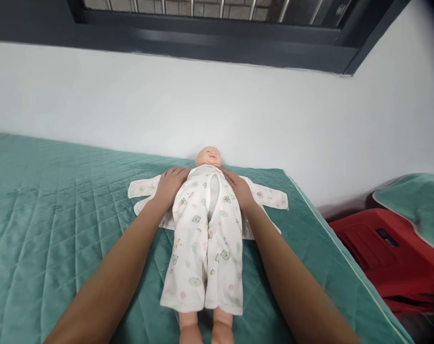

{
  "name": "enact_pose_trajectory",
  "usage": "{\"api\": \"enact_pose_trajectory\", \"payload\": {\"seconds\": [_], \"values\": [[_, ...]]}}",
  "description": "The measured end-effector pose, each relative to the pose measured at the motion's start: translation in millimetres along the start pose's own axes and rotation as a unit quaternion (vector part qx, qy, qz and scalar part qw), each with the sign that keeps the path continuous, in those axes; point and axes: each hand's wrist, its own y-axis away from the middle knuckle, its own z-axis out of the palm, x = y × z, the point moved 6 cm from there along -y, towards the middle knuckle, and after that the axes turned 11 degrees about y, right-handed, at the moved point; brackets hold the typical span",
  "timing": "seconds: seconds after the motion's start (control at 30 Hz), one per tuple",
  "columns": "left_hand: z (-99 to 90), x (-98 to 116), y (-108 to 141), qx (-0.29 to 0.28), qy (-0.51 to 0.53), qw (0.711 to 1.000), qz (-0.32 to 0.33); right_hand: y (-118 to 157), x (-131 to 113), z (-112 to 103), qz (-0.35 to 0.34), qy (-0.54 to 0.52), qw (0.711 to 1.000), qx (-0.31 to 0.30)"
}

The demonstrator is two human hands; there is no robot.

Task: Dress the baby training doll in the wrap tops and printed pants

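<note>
A baby doll (209,156) lies on its back, head toward the wall, feet toward me. White patterned trousers (191,248) cover its legs and reach up over its torso, with a slit in the middle. Beneath the doll a white patterned top (270,197) is spread out, a sleeve to each side. My left hand (173,184) rests at the doll's left-of-picture side by the upper trousers, fingers flat and slightly apart. On the other side my right hand (237,187) touches the trousers' upper edge, its fingers extended. The fingertips of both are partly hidden against the cloth.
The doll lies on a green quilted cover (66,215) that meets a white wall (131,105). Above is a dark window frame (202,40) with bars. Beyond the cover's right edge stands a red object (392,248) with green fabric (417,200) over it.
</note>
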Motion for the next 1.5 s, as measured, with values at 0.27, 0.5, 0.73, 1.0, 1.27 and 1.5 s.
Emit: {"api": "enact_pose_trajectory", "payload": {"seconds": [0.27,0.5,0.73,1.0,1.27,1.5], "values": [[-19.5,31,105,0.088,-0.064,0.993,0.047,100,-42,-16,0.065,-0.125,0.986,0.086],[-19.1,86,247,0.084,0.08,0.993,0.035,212,-125,-4,-0.064,0.015,0.994,-0.087],[-8.3,93,262,0.057,0.115,0.992,0.005,219,-158,-5,-0.078,0.188,0.974,-0.1],[-18.7,106,261,0.057,0.167,0.984,0.018,221,-179,13,-0.12,0.254,0.953,-0.115],[-27.4,112,279,0.051,0.179,0.982,0.011,235,-179,1,-0.129,0.13,0.973,-0.141],[-28.0,146,250,0.065,0.111,0.988,0.087,235,-130,-23,0.009,-0.003,1.0,-0.026]]}}
